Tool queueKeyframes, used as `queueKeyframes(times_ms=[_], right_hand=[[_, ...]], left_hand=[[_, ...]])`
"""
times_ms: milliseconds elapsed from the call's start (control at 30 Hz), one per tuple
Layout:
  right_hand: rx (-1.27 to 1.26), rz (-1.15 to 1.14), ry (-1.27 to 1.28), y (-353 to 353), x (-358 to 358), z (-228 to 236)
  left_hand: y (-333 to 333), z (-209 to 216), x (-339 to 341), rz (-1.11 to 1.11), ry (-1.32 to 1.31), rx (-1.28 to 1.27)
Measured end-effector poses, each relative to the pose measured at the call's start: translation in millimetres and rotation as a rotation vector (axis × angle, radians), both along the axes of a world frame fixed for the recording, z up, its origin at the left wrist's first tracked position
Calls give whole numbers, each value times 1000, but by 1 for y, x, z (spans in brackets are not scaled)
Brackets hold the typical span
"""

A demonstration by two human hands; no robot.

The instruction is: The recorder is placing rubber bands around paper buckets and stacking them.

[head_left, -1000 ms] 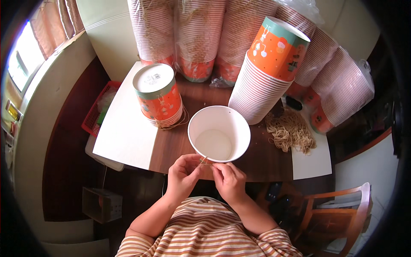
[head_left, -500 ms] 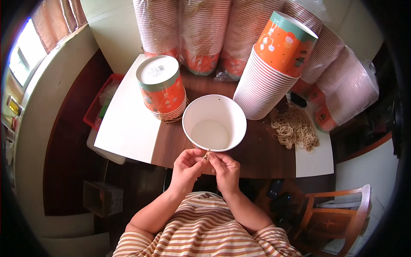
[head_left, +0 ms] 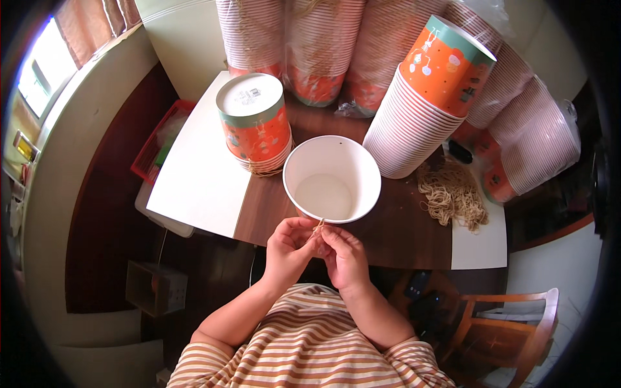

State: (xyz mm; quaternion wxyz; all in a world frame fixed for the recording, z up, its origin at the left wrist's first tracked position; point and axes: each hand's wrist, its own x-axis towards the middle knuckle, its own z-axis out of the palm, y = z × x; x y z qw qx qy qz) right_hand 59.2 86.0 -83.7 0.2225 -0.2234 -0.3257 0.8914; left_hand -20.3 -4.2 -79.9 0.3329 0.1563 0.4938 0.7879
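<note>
A white-lined paper bucket stands upright, mouth up, at the table's near edge. At its near rim a short piece of tan string is pinched between my two hands. My left hand has thumb and forefinger pressed together on the string. Right beside it, my right hand pinches the string too, its lower fingers curled under. The string seems to run to the bucket's rim, but the bucket's near outer side is mostly hidden. A tangled pile of tan string lies at the right.
An upturned orange bucket stack with string around its base stands at the left. A tall stack of nested buckets leans at the right. Plastic-wrapped stacks line the back. A wooden chair is at the lower right, a red crate beyond the left edge.
The view has shifted slightly, so the scene sits a little to the right. My fingers have moved slightly around the string, with both hands still together at the rim.
</note>
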Motion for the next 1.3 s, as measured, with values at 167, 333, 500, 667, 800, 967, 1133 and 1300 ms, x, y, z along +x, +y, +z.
queueKeyframes(times_ms=[167,333,500,667,800,967,1133,1300], right_hand=[[-201,110,27,6,0,0],[-219,103,-30,2,0,0],[-224,91,-8,2,2,-4],[-246,45,-31,-1,0,2],[-233,37,-50,-2,0,5],[-223,44,-90,-1,1,5],[-261,46,-83,3,0,1],[-140,79,-48,5,-4,1]], left_hand=[[-2,-10,5,76,219,-20],[-4,-13,6,216,803,-167],[1,-7,-3,348,1137,-165],[2,-6,-7,395,1298,-110],[0,-5,-9,378,1344,-114],[-2,-5,-13,373,1421,-116],[-5,-6,-11,326,1197,-110],[-11,-4,-9,212,919,-180]])
